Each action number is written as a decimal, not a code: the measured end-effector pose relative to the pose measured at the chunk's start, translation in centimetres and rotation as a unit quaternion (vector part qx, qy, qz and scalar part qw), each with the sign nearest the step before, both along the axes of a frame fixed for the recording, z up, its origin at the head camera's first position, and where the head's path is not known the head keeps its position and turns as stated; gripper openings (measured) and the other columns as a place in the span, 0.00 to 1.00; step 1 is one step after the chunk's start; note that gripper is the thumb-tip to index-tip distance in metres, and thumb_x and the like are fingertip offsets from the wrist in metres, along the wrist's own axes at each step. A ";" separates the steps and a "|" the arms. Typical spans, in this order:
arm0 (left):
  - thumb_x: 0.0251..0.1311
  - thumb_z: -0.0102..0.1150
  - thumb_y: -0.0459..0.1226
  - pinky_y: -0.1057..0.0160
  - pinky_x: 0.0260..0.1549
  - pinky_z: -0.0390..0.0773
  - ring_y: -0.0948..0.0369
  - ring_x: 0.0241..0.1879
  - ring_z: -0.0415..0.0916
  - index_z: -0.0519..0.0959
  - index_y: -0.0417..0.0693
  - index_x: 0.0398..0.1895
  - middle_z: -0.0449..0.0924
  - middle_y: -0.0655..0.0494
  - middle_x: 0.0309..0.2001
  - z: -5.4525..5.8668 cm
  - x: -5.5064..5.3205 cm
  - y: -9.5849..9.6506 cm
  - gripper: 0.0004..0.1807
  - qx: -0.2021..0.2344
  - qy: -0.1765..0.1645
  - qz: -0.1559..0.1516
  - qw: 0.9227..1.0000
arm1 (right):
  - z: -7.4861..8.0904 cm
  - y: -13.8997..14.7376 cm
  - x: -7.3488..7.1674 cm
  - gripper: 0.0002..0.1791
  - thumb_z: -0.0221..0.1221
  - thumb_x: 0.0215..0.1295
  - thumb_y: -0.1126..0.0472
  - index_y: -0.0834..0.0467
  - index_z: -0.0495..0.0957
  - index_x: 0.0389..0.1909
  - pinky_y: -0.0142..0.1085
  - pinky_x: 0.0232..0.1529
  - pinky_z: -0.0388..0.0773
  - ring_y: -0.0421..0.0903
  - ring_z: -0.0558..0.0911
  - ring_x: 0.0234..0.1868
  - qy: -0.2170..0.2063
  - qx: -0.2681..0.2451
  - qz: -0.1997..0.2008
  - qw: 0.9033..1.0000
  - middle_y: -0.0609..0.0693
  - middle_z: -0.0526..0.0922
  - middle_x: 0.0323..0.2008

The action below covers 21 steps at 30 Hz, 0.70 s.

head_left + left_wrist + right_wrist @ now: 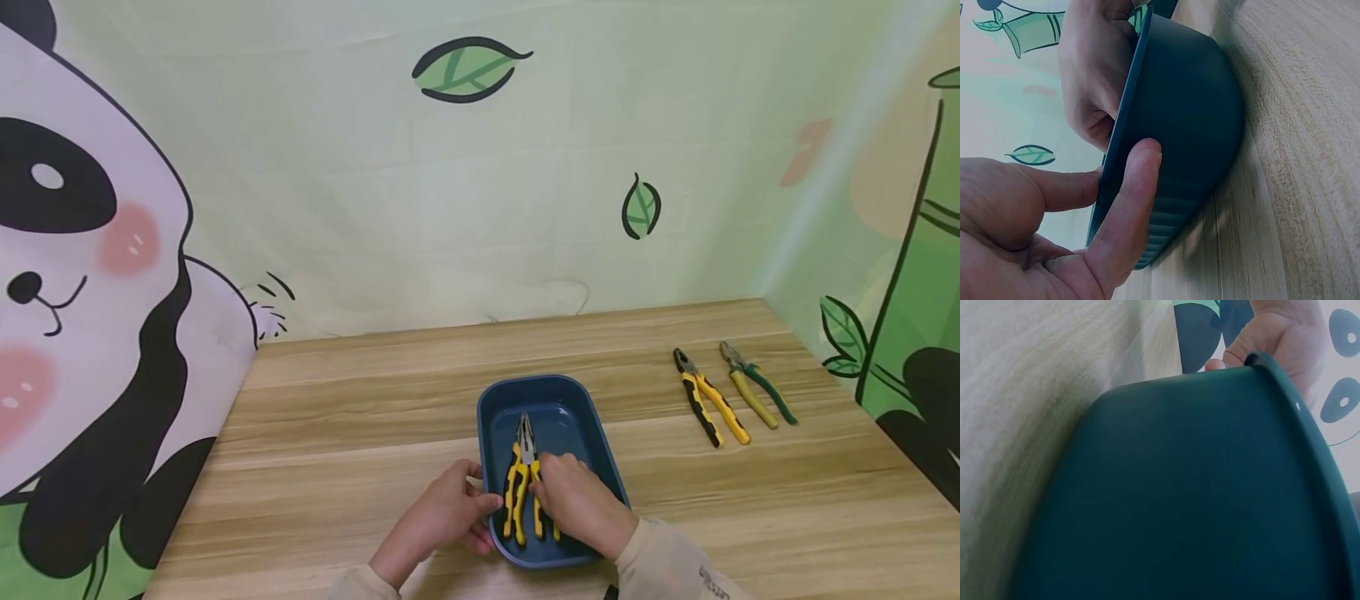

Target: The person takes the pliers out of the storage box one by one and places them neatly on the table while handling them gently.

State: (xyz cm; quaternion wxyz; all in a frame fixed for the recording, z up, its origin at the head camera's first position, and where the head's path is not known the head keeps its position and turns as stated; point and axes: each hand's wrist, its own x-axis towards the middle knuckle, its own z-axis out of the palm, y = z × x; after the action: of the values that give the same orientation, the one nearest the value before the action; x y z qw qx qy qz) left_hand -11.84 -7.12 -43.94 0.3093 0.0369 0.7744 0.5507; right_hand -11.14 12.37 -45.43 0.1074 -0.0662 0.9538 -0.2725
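Note:
A dark blue plastic tray [556, 385] sits on the wooden table. My left hand [454, 504] pinches its left rim, thumb at the rim and fingers against the outer wall, as the left wrist view shows. Inside lie yellow-and-black long-nose pliers [517, 492], their metal nose towards the far end. Beside them more yellow-and-black handles, seemingly a second pair of pliers [538, 518], run under my right hand [581, 500]. Its curled fingers grip these at the upper handles; their head is hidden. In the right wrist view the tray's outer wall [1179, 487] hides the right fingers.
On the table to the right lie yellow-and-black combination pliers [701, 392] and, beside them, diagonal cutters [750, 383] with one yellowish and one green handle. A cloth backdrop [360, 200] printed with a panda and leaves stands behind the table [337, 433].

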 end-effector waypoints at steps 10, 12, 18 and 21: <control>0.71 0.60 0.29 0.59 0.21 0.89 0.58 0.20 0.82 0.63 0.27 0.61 0.79 0.41 0.36 0.0 0.2 -0.1 0.23 0.016 0.012 -0.007 1.000 | -0.2 0.5 -0.3 0.09 0.62 0.71 0.67 0.63 0.76 0.30 0.34 0.16 0.73 0.43 0.75 0.19 -0.009 -0.015 0.004 1.000 0.50 0.73 0.20; 0.71 0.60 0.29 0.59 0.20 0.89 0.57 0.20 0.82 0.63 0.27 0.61 0.79 0.41 0.36 -0.1 0.2 -0.1 0.23 0.019 0.015 -0.006 1.000 | -0.3 0.6 -0.3 0.08 0.61 0.72 0.67 0.63 0.77 0.31 0.34 0.16 0.74 0.43 0.76 0.18 -0.017 -0.016 0.004 1.000 0.50 0.73 0.20; 0.71 0.60 0.28 0.58 0.20 0.89 0.57 0.20 0.82 0.63 0.27 0.61 0.79 0.42 0.36 -0.2 0.3 0.0 0.23 0.022 0.018 -0.004 1.000 | -0.4 0.8 -0.3 0.05 0.58 0.73 0.70 0.66 0.78 0.35 0.33 0.14 0.77 0.42 0.77 0.16 -0.036 -0.025 0.002 0.999 0.52 0.74 0.20; 0.70 0.60 0.28 0.58 0.20 0.88 0.57 0.20 0.82 0.63 0.27 0.60 0.79 0.41 0.36 -0.3 0.3 0.0 0.22 0.024 0.020 -0.003 1.000 | -0.4 0.9 -0.3 0.05 0.57 0.73 0.71 0.66 0.77 0.35 0.33 0.15 0.78 0.43 0.77 0.16 -0.039 -0.025 0.004 0.999 0.52 0.74 0.21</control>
State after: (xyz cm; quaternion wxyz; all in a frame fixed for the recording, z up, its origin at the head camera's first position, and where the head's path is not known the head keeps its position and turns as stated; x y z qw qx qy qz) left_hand -11.53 -7.10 -44.19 0.2949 0.0578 0.7667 0.5673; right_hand -11.46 13.26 -45.83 0.1444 -0.0620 0.9416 -0.2978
